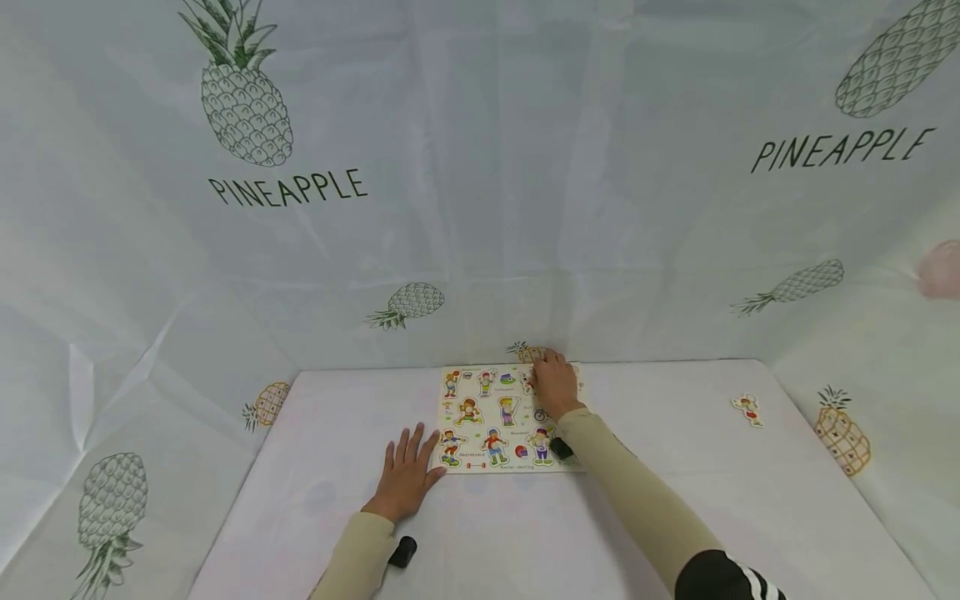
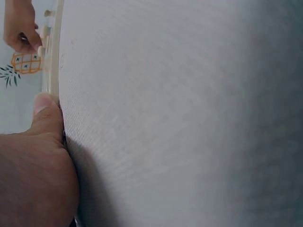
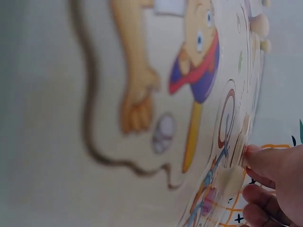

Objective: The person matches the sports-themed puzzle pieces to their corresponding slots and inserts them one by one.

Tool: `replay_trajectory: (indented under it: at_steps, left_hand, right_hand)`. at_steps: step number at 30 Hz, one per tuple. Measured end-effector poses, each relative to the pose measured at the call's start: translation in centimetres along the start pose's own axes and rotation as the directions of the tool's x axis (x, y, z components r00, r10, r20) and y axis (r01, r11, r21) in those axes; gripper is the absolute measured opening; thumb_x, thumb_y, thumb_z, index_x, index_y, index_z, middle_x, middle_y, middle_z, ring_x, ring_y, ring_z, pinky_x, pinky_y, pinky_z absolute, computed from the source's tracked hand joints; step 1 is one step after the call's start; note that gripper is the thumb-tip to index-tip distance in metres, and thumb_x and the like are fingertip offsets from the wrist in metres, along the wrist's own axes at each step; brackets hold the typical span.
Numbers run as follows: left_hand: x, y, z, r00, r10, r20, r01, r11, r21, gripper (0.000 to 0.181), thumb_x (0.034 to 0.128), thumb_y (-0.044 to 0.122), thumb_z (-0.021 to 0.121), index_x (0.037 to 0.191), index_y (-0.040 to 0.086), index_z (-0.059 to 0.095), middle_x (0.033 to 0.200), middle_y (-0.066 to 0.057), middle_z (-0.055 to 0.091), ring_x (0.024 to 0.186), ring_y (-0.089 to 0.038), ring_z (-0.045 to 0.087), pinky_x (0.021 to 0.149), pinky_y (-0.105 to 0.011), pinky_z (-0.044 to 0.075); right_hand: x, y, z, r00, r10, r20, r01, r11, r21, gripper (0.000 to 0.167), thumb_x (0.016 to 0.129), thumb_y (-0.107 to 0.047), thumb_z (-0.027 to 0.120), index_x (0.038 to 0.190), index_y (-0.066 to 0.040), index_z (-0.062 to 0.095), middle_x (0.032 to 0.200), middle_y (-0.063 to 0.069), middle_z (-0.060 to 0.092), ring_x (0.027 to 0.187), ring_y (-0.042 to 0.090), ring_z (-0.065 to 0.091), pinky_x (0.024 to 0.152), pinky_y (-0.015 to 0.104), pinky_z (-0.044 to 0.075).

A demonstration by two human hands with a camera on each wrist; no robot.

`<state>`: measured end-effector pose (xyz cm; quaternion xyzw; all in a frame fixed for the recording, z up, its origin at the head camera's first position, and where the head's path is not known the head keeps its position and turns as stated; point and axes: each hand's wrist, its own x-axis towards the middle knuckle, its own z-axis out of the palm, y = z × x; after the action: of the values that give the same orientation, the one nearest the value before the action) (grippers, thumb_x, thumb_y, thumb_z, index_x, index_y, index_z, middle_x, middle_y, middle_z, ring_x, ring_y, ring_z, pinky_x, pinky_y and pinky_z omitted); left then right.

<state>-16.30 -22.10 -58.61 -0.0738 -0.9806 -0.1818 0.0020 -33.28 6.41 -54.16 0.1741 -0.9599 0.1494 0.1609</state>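
Note:
A cream wooden knob puzzle board [image 1: 487, 429], printed with cartoon sports children, lies at the table's far edge. My left hand [image 1: 402, 477] rests on the table at its lower left corner, fingers spread, with the thumb [image 2: 45, 111] against the board's edge in the left wrist view. Over the board's upper right part, my right hand [image 1: 557, 385] pinches a puzzle piece [image 3: 240, 147] between thumb and fingers. The picture on that piece is hidden. Near those fingers, the right wrist view shows a pale round knob [image 3: 228, 181] and a baseball-player piece [image 3: 137, 85].
A loose puzzle piece [image 1: 747, 411] with a cartoon figure lies on the white table [image 1: 675, 500], off to the right. A pineapple-printed sheet [image 1: 480, 208] hangs behind the table and along its sides. Black wrist cameras [image 1: 402, 552] sit at both wrists.

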Motion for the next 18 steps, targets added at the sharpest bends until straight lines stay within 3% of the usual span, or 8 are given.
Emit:
replay_trajectory:
  at_steps: [11, 15, 18]
  left_hand:
    - [0.16, 0.11, -0.12, 1.0, -0.006, 0.004, 0.006, 1.0, -0.016, 0.065, 0.1056, 0.037, 0.062, 0.159, 0.005, 0.043, 0.17, -0.027, 0.026, 0.157, -0.053, 0.019, 0.124, -0.072, 0.014]
    - [0.14, 0.0, -0.01, 1.0, -0.005, 0.006, 0.005, 1.0, -0.017, 0.066, 0.1053, 0.037, 0.062, 0.159, 0.005, 0.043, 0.17, -0.028, 0.026, 0.157, -0.054, 0.019, 0.124, -0.073, 0.013]
    - [0.05, -0.14, 0.13, 1.0, -0.002, 0.003, 0.002, 1.0, -0.026, 0.066, 0.1048, 0.036, 0.063, 0.159, 0.004, 0.043, 0.17, -0.028, 0.026, 0.157, -0.054, 0.018, 0.124, -0.073, 0.013]
  right_hand:
    - [0.67, -0.31, 0.09, 0.999, 0.029, 0.037, -0.029, 0.999, 0.02, 0.011, 0.099, -0.006, 0.074, 0.089, -0.002, 0.075, 0.117, 0.024, 0.068, 0.119, 0.044, 0.062, 0.097, 0.058, 0.056]
    - [0.32, -0.04, -0.05, 0.998, 0.035, 0.057, -0.037, 0.999, 0.017, 0.006, 0.1, -0.008, 0.074, 0.098, -0.002, 0.075, 0.122, 0.024, 0.067, 0.12, 0.044, 0.062, 0.095, 0.058, 0.056]
    - [-0.21, 0.47, -0.44, 0.997, 0.046, 0.066, -0.047, 0.999, 0.014, 0.014, 0.098, -0.012, 0.077, 0.108, -0.002, 0.074, 0.122, 0.023, 0.066, 0.116, 0.043, 0.062, 0.095, 0.057, 0.055]
